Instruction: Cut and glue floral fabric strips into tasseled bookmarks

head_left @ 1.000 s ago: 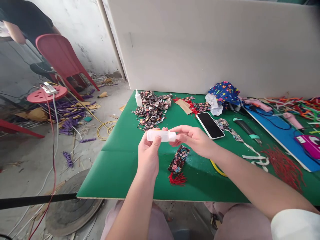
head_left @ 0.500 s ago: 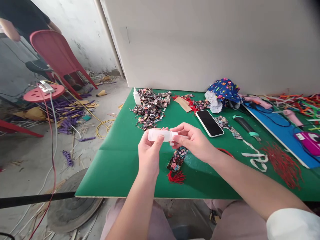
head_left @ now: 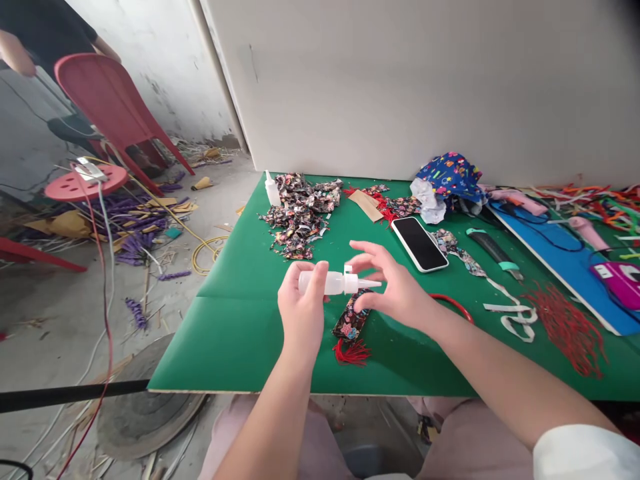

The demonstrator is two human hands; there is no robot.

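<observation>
A translucent white squeeze bottle (head_left: pixel 336 283) with a pointed nozzle lies sideways in my left hand (head_left: pixel 304 303), whose thumb and fingers are closed around its body. The nozzle points right. My right hand (head_left: pixel 387 283) is held around the nozzle end, its fingers apart and curved, gripping nothing that I can see. Below the bottle, a dark floral fabric piece (head_left: pixel 351 323) with a red tassel (head_left: pixel 352 352) rests on the green table (head_left: pixel 240 347); its upper end is partly covered by the hands.
Floral fabric scraps (head_left: pixel 300 220) are heaped at the back beside another white bottle (head_left: pixel 273 189). To the right lie a phone (head_left: pixel 420 245), a utility knife (head_left: pixel 493 252), red threads (head_left: pixel 567 330) and a blue board (head_left: pixel 555 260). A person (head_left: pixel 43 33) is near a red chair (head_left: pixel 100 100) at left.
My right fingers have come off the bottle's nozzle end and spread apart, so the pointed nozzle now shows. My left hand keeps hold of the bottle, which has shifted slightly.
</observation>
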